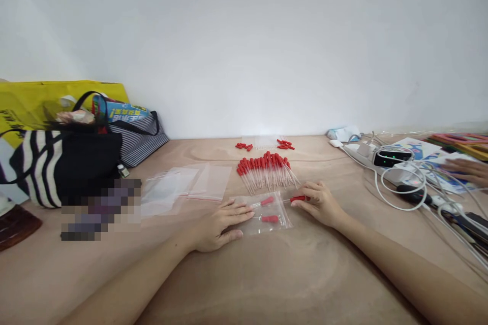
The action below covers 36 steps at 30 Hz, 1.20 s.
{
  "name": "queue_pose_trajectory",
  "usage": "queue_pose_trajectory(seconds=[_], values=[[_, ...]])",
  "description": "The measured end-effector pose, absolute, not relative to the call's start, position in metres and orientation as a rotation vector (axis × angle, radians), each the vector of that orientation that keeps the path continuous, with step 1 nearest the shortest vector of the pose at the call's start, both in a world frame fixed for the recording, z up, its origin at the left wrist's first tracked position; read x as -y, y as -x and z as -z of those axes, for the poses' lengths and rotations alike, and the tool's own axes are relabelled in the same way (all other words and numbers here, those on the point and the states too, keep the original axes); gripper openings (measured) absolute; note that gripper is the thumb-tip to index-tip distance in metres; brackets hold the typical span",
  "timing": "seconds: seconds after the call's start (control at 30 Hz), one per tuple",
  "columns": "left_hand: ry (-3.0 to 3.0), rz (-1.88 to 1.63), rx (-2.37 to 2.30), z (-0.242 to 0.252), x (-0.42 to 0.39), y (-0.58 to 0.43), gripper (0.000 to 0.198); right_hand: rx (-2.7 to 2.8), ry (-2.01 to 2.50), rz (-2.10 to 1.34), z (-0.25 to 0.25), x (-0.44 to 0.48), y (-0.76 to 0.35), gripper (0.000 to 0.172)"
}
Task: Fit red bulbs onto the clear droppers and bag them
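A small clear zip bag (275,212) lies on the wooden table in front of me, with two red-bulbed glass droppers inside it. My left hand (221,223) rests flat on the bag's left end, fingers stretched out. My right hand (318,203) pinches the red bulb of another dropper (298,198) at the bag's right edge. Just behind the bag lies a row of several red-bulbed droppers (267,170).
Empty clear zip bags (183,188) lie to the left. Loose red bulbs (284,144) sit near the wall. Striped and yellow bags (57,157) stand at the far left. A power strip, cables (400,183) and another person's hand (467,170) fill the right side.
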<state>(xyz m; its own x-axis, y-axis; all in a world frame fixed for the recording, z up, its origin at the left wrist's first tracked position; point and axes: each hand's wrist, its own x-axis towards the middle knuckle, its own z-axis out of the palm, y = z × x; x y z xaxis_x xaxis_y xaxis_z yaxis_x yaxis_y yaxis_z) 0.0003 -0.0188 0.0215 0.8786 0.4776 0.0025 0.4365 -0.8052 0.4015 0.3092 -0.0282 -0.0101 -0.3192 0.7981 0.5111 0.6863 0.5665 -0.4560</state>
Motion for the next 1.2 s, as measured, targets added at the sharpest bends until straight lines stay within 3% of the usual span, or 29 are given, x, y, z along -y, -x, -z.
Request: queue_pose_trajectory(seconds=[0.1,0.5,0.7,0.97,1.2], values=[[-2.660,-0.150,-0.658,-0.022,0.019,-0.001,0.043,2.143,1.151,-0.114,0.011,0.028,-0.306,0.019],[-2.668,-0.143,-0.671,-0.021,0.019,0.000,0.039,2.192,0.908,-0.324,0.006,0.036,-0.288,0.022],[-2.681,-0.119,-0.670,-0.021,0.020,0.000,0.041,2.197,1.002,-0.004,0.011,0.034,-0.276,0.013],[-2.678,-0.160,-0.641,-0.019,0.018,0.000,0.040,2.426,0.914,0.059,0.002,0.037,-0.281,0.026],[-2.672,-0.165,-0.637,-0.018,0.017,0.000,0.040,1.812,1.586,0.031,0.003,-0.011,-0.299,0.015]])
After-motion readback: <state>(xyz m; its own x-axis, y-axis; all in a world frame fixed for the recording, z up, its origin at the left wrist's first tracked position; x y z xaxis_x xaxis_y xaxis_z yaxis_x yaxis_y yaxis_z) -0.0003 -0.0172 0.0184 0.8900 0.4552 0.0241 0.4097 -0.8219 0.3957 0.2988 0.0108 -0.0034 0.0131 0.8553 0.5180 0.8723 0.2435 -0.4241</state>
